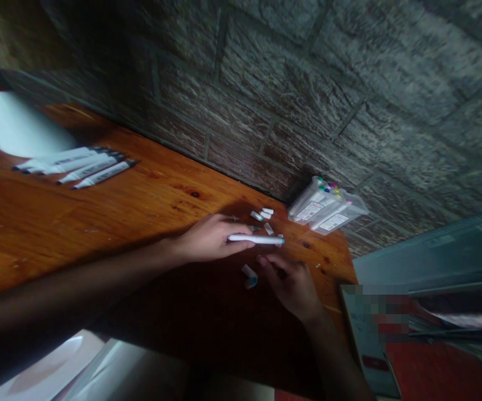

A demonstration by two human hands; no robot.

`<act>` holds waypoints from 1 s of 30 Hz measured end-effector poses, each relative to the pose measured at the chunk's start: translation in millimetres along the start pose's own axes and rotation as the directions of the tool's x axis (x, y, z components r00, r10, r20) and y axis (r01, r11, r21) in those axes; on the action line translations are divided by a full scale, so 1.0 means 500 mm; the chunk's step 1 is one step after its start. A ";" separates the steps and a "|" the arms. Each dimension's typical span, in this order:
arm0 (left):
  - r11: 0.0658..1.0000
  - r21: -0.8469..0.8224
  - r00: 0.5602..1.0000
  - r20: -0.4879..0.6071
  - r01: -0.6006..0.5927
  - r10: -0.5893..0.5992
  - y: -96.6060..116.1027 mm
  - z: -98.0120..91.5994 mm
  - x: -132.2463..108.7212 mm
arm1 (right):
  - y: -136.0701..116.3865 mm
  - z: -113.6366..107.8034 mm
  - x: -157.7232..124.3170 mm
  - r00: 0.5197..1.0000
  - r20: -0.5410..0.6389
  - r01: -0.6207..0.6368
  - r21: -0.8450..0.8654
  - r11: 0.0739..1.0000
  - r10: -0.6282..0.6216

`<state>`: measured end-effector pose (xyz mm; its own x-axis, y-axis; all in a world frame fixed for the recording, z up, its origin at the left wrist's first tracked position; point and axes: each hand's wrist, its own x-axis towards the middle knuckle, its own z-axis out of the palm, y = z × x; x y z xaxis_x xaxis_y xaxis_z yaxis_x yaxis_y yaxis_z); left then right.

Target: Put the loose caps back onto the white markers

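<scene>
My left hand point(210, 239) grips a white marker point(260, 239) between thumb and fingers, its teal end pointing right. Just below that end, my right hand point(295, 284) has its thumb and forefinger pinched together; whatever is between them is too small or hidden to name. Beyond the marker lie several small white caps point(267, 214), one of them a teal-banded cap point(256, 216). Closer to me, a white cap-like piece point(248, 271) rests beside another piece with a teal band point(251, 282), left of my right fingertips.
Clear plastic cases point(322, 209) hold markers with coloured ends against the brick wall point(241, 111). A row of white markers point(94, 167) lies on the wooden table point(157, 189) at left, beside a pale blurred object point(19, 122). The table's right edge is near the cases.
</scene>
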<state>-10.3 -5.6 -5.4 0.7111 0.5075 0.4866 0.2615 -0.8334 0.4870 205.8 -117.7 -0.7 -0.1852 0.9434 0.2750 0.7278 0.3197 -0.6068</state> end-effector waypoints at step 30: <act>1.000 -0.005 1.000 0.014 -0.002 0.002 -0.002 0.002 0.000 | 0.002 0.003 -0.007 0.986 0.137 0.089 0.012 0.996 -0.089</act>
<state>-10.1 -4.9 -6.9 0.7206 0.5029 0.4774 0.2573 -0.8332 0.4894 206.1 -120.5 -3.5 -0.3384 0.9142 0.2231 0.7005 0.4031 -0.5889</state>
